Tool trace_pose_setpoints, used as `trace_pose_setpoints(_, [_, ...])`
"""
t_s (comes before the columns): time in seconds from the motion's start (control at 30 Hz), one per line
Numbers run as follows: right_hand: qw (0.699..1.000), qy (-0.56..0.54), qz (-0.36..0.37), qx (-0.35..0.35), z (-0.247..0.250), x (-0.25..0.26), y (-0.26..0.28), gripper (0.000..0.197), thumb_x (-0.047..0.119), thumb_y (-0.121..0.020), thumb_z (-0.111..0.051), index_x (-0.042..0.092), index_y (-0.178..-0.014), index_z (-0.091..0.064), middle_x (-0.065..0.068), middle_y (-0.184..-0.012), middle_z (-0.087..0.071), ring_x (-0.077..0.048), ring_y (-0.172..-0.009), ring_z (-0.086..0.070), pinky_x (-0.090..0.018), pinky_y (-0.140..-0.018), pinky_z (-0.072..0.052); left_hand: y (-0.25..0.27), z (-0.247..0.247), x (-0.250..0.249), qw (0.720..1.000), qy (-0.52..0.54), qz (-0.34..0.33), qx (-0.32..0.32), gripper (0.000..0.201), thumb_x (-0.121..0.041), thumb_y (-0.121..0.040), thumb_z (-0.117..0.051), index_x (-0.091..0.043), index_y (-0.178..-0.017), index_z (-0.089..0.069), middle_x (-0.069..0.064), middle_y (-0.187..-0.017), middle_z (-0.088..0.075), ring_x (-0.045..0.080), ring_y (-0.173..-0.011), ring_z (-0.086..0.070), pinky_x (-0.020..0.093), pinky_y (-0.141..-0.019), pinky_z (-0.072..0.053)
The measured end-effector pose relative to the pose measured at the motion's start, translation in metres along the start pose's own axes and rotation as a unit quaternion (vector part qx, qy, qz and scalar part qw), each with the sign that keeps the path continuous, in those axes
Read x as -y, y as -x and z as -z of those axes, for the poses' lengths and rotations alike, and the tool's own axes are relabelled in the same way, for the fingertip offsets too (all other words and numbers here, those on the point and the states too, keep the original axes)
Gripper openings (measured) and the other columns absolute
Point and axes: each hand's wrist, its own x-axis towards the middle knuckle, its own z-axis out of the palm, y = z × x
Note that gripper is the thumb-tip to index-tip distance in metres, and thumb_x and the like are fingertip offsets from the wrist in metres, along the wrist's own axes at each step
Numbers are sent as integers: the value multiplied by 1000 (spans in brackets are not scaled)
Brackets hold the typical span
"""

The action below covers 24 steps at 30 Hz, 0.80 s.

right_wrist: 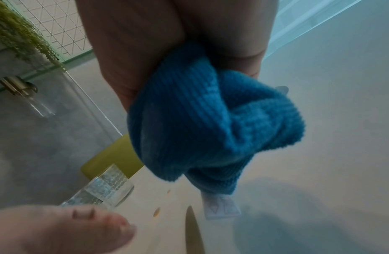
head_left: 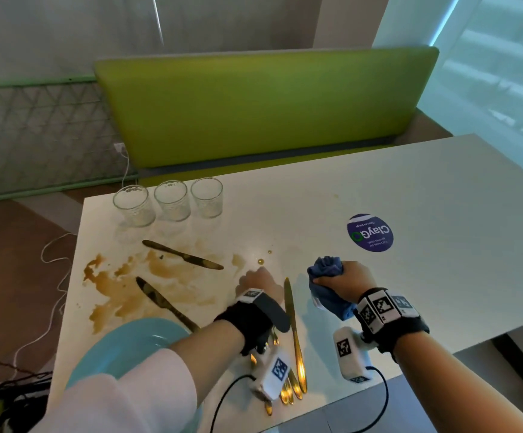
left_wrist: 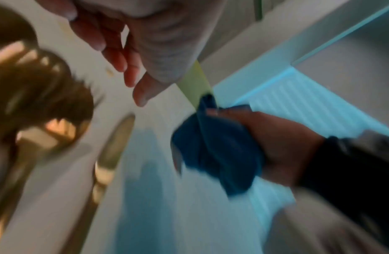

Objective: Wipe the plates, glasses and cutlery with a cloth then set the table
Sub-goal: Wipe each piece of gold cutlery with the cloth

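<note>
Above white table: right hand fisted round bunched, ribbed blue cloth.
Left hand loosely open, empty, beside slim gold knife; three dimpled glasses at far edge.

Three cameras, one table

The head camera looks down from high up at the white table, showing both hands and the green bench behind. The left wrist camera sits low by the table, very close and blurry, and looks across at the blue cloth. The right wrist camera looks along its hand, right up against that cloth. All three see it.
</note>
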Motion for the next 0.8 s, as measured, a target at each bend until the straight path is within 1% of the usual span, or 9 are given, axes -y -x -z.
trace_pose_setpoints(0.13, [1000,-1,20,6,3,19,-4,33,30,-89,-58,8,-112,-59,-11,-115,-61,-25,-112,-55,-25,-85,-37,-45,72,44,997,-33,41,-52,44,-21,-80,-59,-17,-123,-51,9,-126,-54,31,-119,-49,44,-99,-44])
trace_pose_setpoints(0.2, [1000,-8,22,10,2,24,-9,35,30,-88,-59,7,-115,-59,-8,-115,-61,-25,-114,-55,-26,-90,-39,-69,93,79,995,-62,76,-37,55,-21,-77,-67,-12,-128,-50,14,-129,-54,34,-119,-52,47,-99,-46])
trace_pose_setpoints(0.27, [999,-27,19,8,1,28,-14,35,29,-85,-63,7,-112,-61,-3,-111,-63,-23,-112,-57,-24,-86,-40,-83,104,109,993,-69,94,-19,50,-22,-78,-67,-7,-125,-55,20,-123,-58,37,-114,-56,47,-96,-48])
trace_pose_setpoints(0.37, [999,-26,12,21,-1,29,-21,35,28,-86,-63,6,-114,-62,-6,-119,-62,-23,-114,-56,-23,-85,-39,-93,107,140,983,-161,75,-38,33,-23,-85,-57,-16,-117,-57,16,-115,-54,34,-102,-54,39,-88,-48])
trace_pose_setpoints(0.4, [1000,-15,15,22,-1,30,-22,36,30,-87,-61,6,-114,-61,-8,-119,-61,-24,-114,-55,-24,-87,-39,-96,107,149,978,-192,62,-52,34,-22,-87,-54,-20,-121,-54,12,-117,-52,32,-106,-50,37,-87,-46])
trace_pose_setpoints(0.5, [1000,-21,-16,13,1,25,-32,41,39,-82,-64,7,-109,-62,-14,-113,-65,-26,-105,-59,-24,-77,-39,-110,103,162,957,-277,-21,-81,29,-25,-94,-45,-26,-122,-54,2,-118,-57,25,-116,-42,32,-87,-43])
trace_pose_setpoints(0.63, [999,-31,-28,2,4,21,-37,40,35,-82,-65,5,-107,-62,-16,-110,-65,-28,-104,-59,-25,-77,-39,-116,108,165,928,-350,-77,-97,17,-26,-94,-48,-24,-104,-61,-4,-109,-57,21,-111,-39,28,-82,-36])
trace_pose_setpoints(0.73, [999,-37,-33,-3,5,21,-36,40,34,-81,-66,4,-107,-62,-17,-111,-65,-29,-104,-59,-27,-77,-41,-119,111,159,906,-403,-108,-72,19,-22,-94,-45,-22,-109,-58,-4,-116,-55,21,-118,-37,28,-89,-38])
trace_pose_setpoints(0.8, [999,-38,-35,-1,4,21,-37,41,33,-82,-66,3,-108,-61,-18,-112,-65,-30,-105,-59,-31,-84,-43,-122,111,157,899,-416,-123,-56,21,-19,-95,-42,-19,-111,-56,-3,-119,-54,20,-121,-36,28,-90,-38])
